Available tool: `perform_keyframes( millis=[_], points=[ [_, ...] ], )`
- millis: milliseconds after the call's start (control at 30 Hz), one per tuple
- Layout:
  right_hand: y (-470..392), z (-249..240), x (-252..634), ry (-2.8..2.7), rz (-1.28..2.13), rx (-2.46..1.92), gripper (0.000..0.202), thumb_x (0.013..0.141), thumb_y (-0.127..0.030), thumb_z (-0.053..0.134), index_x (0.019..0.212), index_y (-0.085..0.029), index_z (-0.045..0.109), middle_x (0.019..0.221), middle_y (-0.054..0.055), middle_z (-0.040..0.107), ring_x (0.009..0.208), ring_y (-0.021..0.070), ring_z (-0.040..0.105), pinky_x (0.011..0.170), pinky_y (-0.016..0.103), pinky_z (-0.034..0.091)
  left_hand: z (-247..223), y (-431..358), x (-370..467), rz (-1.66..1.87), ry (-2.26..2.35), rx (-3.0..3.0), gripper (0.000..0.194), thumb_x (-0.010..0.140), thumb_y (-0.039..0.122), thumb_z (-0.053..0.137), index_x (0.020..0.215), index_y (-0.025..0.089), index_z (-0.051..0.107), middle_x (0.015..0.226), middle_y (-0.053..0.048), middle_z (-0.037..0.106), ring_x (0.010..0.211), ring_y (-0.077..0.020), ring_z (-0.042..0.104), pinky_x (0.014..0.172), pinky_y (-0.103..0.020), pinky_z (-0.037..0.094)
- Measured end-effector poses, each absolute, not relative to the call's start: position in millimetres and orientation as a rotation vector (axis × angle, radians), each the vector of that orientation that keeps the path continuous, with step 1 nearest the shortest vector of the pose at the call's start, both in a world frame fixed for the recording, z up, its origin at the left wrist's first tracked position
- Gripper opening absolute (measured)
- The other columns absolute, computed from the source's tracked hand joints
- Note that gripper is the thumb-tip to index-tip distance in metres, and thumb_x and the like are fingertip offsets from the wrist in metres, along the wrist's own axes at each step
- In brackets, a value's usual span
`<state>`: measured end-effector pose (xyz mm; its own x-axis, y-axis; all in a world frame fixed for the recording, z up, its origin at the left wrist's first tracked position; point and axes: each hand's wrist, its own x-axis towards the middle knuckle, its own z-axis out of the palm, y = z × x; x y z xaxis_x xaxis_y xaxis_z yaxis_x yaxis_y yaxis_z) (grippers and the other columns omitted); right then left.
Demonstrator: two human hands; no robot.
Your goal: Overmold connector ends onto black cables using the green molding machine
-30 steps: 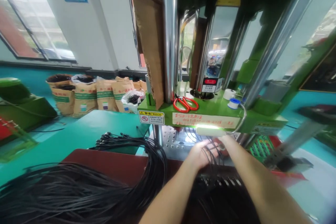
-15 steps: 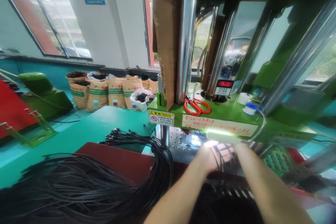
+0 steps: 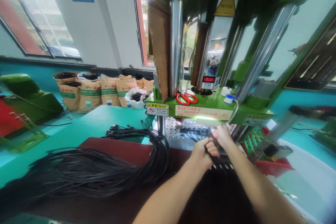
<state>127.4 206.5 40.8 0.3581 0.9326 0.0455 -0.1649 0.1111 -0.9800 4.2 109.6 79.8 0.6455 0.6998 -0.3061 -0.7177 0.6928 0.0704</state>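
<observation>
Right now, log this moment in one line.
left hand: closed around black cables; right hand: near left, hold unclear; red-handled scissors: on green press; cable bundle: at left

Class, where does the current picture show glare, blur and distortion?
Head view: the lamp glares white, the leftmost window looks washed out; head view: the black cable pile blurs together; head view: the rightmost steel column leans, probably lens distortion.

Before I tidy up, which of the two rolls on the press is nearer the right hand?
The blue-rimmed spool, in front; the plain white roll sits farther back.
</observation>
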Motion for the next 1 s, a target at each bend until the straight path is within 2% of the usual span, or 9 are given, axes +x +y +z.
perform_keyframes(
  millis=[67, 133, 233, 400, 500, 567, 700, 833, 1000],
  points=[
    [199.2, 41.1, 126.2, -0.804, 0.956, -1.181, 0.021, 0.083, -0.033, 0.054, 0.072, -0.015, 0.050, 0.046, -0.010, 0.036, 0.031, 0.0022, 0.030, 0.027, 0.014, 0.022, 77.0, 84.5, 0.1, 0.778, 0.326, -0.017, 0.022, 0.085, 0.017, 0.036, 0.065, 0.012, 0.043, 0.045, 0.009, 0.016, 0.034, -0.0019, 0.018, 0.036, -0.013, 0.016],
    [191.5, 43.9, 125.5, -0.791, 0.944, -1.177, 0.021, 0.075, -0.034, 0.059, 0.068, -0.017, 0.047, 0.041, -0.011, 0.034, 0.028, 0.0030, 0.029, 0.025, 0.014, 0.018, 70.5, 56.2, -4.9, 0.773, 0.327, 0.059, 0.020, 0.084, 0.019, 0.038, 0.067, 0.011, 0.047, 0.046, 0.008, 0.018, 0.034, -0.0026, 0.019, 0.036, -0.014, 0.015],
    [179.2, 48.5, 126.4, -0.823, 0.933, -1.171, 0.023, 0.066, -0.036, 0.062, 0.068, -0.018, 0.047, 0.041, -0.008, 0.040, 0.028, 0.0043, 0.033, 0.024, 0.015, 0.018, 60.8, 22.9, -20.1, 0.940, 0.324, 0.175, 0.019, 0.085, 0.022, 0.041, 0.072, 0.012, 0.051, 0.047, 0.007, 0.024, 0.036, -0.0043, 0.023, 0.037, -0.016, 0.019],
    [153.2, 43.7, 138.5, -0.932, 0.906, -1.249, 0.020, 0.064, -0.033, 0.059, 0.068, -0.016, 0.050, 0.038, -0.006, 0.043, 0.027, 0.0048, 0.033, 0.025, 0.014, 0.015, 63.9, 17.8, -79.2, 1.364, 0.229, 0.167, 0.022, 0.087, 0.025, 0.040, 0.071, 0.014, 0.050, 0.049, 0.006, 0.026, 0.040, -0.0048, 0.028, 0.041, -0.017, 0.028],
    [136.7, 35.6, 150.5, -1.034, 0.924, -1.322, 0.020, 0.065, -0.034, 0.056, 0.070, -0.015, 0.051, 0.038, -0.004, 0.045, 0.028, 0.0055, 0.033, 0.027, 0.015, 0.015, 64.6, 21.6, -118.8, 1.448, 0.154, 0.188, 0.026, 0.089, 0.027, 0.037, 0.068, 0.015, 0.047, 0.048, 0.007, 0.020, 0.036, -0.0040, 0.021, 0.036, -0.015, 0.020],
    [127.9, 32.0, 159.6, -1.127, 0.955, -1.367, 0.022, 0.067, -0.037, 0.054, 0.071, -0.015, 0.052, 0.042, -0.002, 0.049, 0.031, 0.0067, 0.037, 0.029, 0.017, 0.022, 61.5, 19.7, -142.0, 1.407, 0.158, 0.244, 0.028, 0.089, 0.028, 0.036, 0.066, 0.016, 0.044, 0.046, 0.008, 0.016, 0.034, -0.0037, 0.016, 0.033, -0.014, 0.014],
    [117.7, 30.4, 179.5, -1.377, 0.956, -1.470, 0.028, 0.057, -0.032, 0.064, 0.079, -0.015, 0.060, 0.062, 0.002, 0.061, 0.054, 0.0138, 0.055, 0.051, 0.025, 0.044, 60.6, 24.1, -188.4, 1.459, 0.143, 0.271, 0.027, 0.090, 0.027, 0.035, 0.065, 0.016, 0.042, 0.044, 0.009, 0.018, 0.032, -0.0024, 0.017, 0.030, -0.013, 0.014],
    [119.1, 24.2, 193.4, -1.590, 0.791, -1.633, 0.025, 0.053, -0.025, 0.067, 0.077, -0.017, 0.065, 0.075, 0.004, 0.065, 0.075, 0.0215, 0.059, 0.073, 0.033, 0.044, 72.1, 63.4, -226.4, 1.644, 0.281, 0.146, 0.027, 0.088, 0.026, 0.035, 0.064, 0.016, 0.039, 0.044, 0.008, 0.022, 0.033, -0.0026, 0.023, 0.031, -0.013, 0.024],
    [126.6, 10.6, 196.8, -1.812, 0.581, -1.736, 0.016, 0.060, -0.022, 0.061, 0.076, -0.019, 0.064, 0.082, 0.004, 0.065, 0.084, 0.0234, 0.058, 0.083, 0.036, 0.042, 67.5, 135.8, -237.8, 1.635, 0.680, -0.058, 0.027, 0.089, 0.017, 0.033, 0.062, 0.015, 0.038, 0.045, 0.008, 0.023, 0.034, -0.0018, 0.025, 0.033, -0.012, 0.027]
  ],
)
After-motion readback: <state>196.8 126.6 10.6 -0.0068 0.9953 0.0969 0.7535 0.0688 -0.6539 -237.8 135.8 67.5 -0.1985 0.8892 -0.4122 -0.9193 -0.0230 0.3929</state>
